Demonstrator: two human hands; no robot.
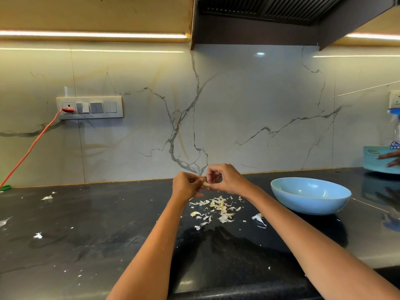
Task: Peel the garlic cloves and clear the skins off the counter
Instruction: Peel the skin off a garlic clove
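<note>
Stray flakes (47, 197) are lying far left on the worktop (91, 234), easy to miss in the cleanup. The left hand (185, 184) and right hand (225, 178) are both pinching one clove (206, 184) above the skins (217, 207); their grip could slip. Peelings may be drifting short of the bowl (310, 195)

We can't see much of the garlic clove (205, 184); the fingers (195, 180) of our left hand (185, 184) & right hand (225, 179) cover most of it. The blue basket (377, 159) is cut off at the right edge, and so is the spray bottle (395, 126). The bits of skin (218, 207) on the bench (86, 224) are too small to count.
</note>
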